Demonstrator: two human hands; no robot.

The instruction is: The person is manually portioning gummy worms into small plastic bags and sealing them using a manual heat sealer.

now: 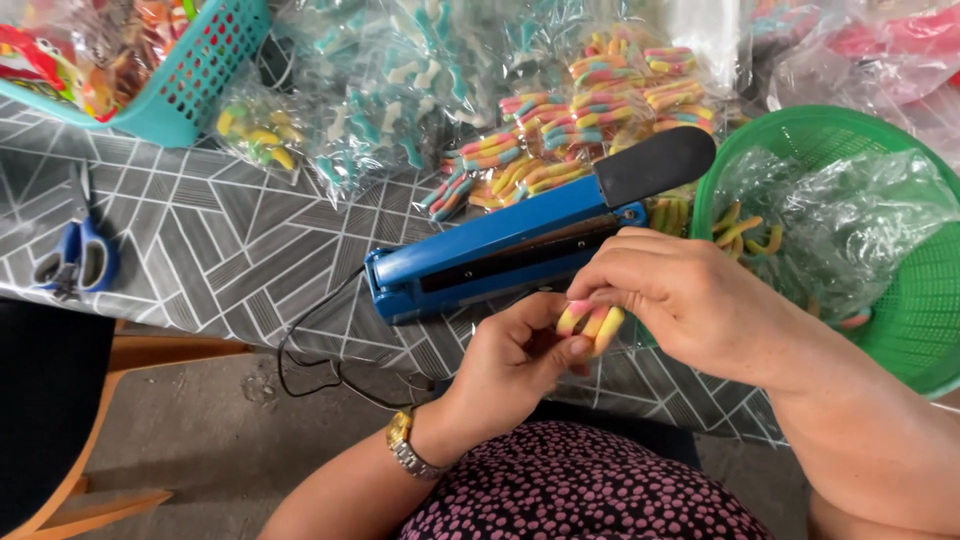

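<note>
My left hand (515, 360) and my right hand (680, 300) meet near the table's front edge, both pinching a small clear bag of pink, yellow and orange gummy worms (590, 325). My left thumb presses the candy from below; my right fingers fold over it from above. Just behind them lies a blue heat sealer (500, 250) with a black handle (655, 165), its arm down. A gold watch sits on my left wrist.
A green basket (920, 300) at right holds a plastic bag of loose gummy worms. Sealed candy bags (590, 110) are piled behind the sealer. Blue scissors (75, 255) lie at left, a teal basket (190, 75) at back left. The sealer's black cord hangs off the table.
</note>
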